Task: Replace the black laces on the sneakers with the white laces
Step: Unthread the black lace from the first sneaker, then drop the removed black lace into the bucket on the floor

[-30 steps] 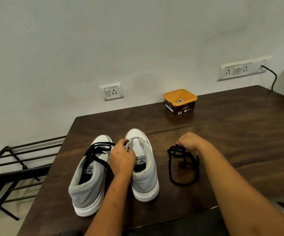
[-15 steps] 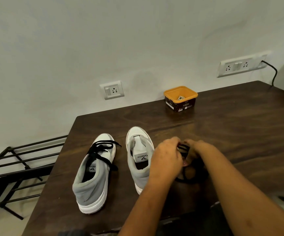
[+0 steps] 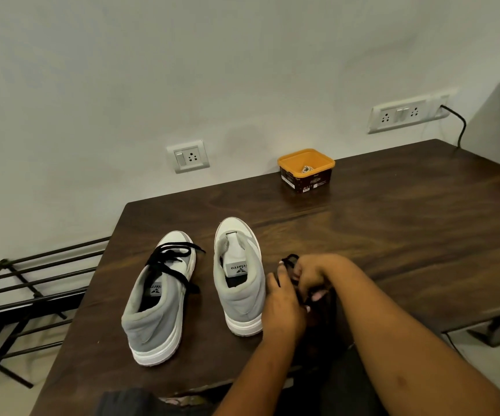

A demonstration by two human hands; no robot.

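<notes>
Left hand (image 3: 283, 307) has joined right hand (image 3: 317, 271); both curl round one loose black lace (image 3: 289, 261). Two sneakers at 9 o'clock: laced sneaker (image 3: 158, 298), unlaced sneaker (image 3: 241, 289).

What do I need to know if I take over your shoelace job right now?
Hands: left hand and right hand both grip the loose black lace, beside the right sneaker on the table.
Done: right sneaker has no lace.
To do: pull the threaded black lace from the left sneaker, then lace both white. No white laces plainly visible; the orange tub holds something unclear.
</notes>
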